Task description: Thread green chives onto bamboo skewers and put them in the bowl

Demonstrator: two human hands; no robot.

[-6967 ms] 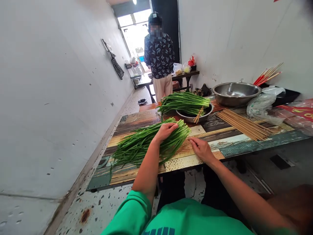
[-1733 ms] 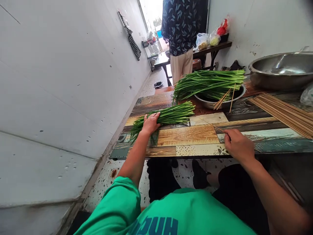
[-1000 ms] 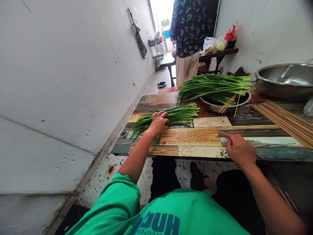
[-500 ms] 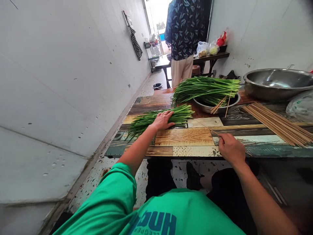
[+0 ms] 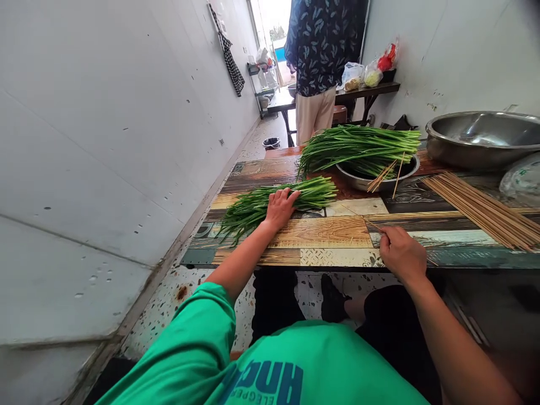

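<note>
A bunch of garlic chives point(image 5: 314, 192) lies on the table, its pale stem ends to the right and its leaves to the left. My left hand point(image 5: 280, 208) is on the near side of this bunch, fingers bent over the stalks and their tips hidden among them. In my right hand point(image 5: 403, 252), closed near the table's front edge, is a thin bamboo skewer point(image 5: 363, 218). It slants up and left from the fist, and its other end shows below the hand. The skewer's tip is apart from the chives.
Beyond, a larger pile of chives point(image 5: 358, 147) rests across a metal bowl point(image 5: 363, 184) with several skewers at its rim. Many bamboo skewers point(image 5: 485, 209) lie at right, near a large steel basin point(image 5: 464, 152) and a plastic bag point(image 5: 523, 183). A person point(image 5: 318, 50) stands behind the table.
My left hand has drawn slightly back and its spread fingers have bent into the near side of the bunch. My right hand still holds the skewer. The view has shifted slightly.
</note>
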